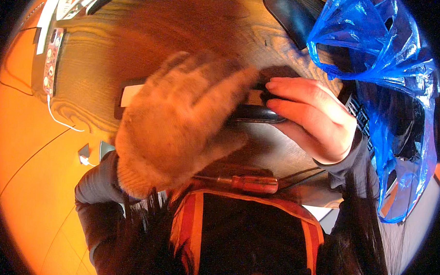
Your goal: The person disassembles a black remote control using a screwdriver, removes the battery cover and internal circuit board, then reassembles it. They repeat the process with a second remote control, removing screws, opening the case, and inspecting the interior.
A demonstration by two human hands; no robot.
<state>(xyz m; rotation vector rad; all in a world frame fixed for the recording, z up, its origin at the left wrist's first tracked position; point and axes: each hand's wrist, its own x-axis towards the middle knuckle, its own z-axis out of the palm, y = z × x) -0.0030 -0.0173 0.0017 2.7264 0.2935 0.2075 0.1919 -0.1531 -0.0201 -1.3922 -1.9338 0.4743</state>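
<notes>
- Object, dark and shiny, lies crosswise over the wooden table, between your hands.
- Your bare right hand grips its right end, fingers bunched, probably to steady it.
- Your gloved left hand blurs above, hiding much; its grip can't be told.
- Your screwdriver lies nearest you, perhaps for easy reach.
</notes>
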